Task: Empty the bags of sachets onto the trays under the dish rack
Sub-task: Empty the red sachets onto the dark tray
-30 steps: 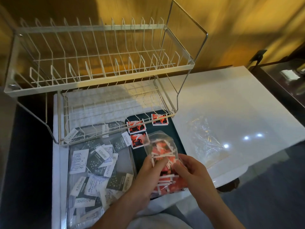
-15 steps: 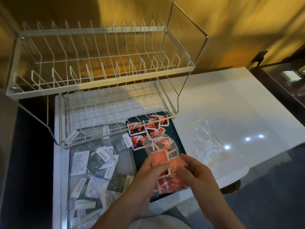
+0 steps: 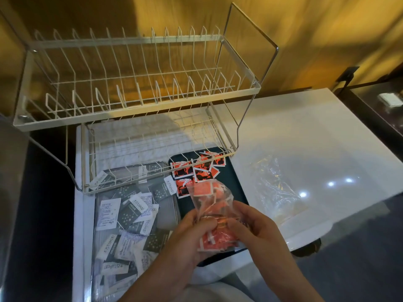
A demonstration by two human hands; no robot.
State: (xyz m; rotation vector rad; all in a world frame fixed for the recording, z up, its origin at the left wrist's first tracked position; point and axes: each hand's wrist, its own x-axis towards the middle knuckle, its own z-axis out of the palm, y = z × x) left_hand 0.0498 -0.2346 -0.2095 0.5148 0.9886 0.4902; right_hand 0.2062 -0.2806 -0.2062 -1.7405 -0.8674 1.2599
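A clear plastic bag of red sachets [image 3: 212, 205] is held tilted over the dark tray [image 3: 236, 188], its mouth pointing toward the dish rack. My left hand [image 3: 192, 234] and my right hand [image 3: 253, 223] both pinch the bag's lower end. Several red sachets [image 3: 196, 171] lie spilled on the dark tray's far end under the rack's lower shelf. To the left, a silver tray [image 3: 172, 214] is covered with grey and white sachets [image 3: 130, 214]. The white two-tier wire dish rack [image 3: 135, 114] stands over both trays.
A crumpled empty clear bag [image 3: 274, 188] lies on the white table [image 3: 305, 136] to the right of the dark tray. A dark cabinet [image 3: 375, 105] stands at the far right. The wood wall is behind the rack.
The bag has been tipped toward the rack and more red sachets have slid out onto the dark tray's far end. Both hands stayed on the bag's lower end.
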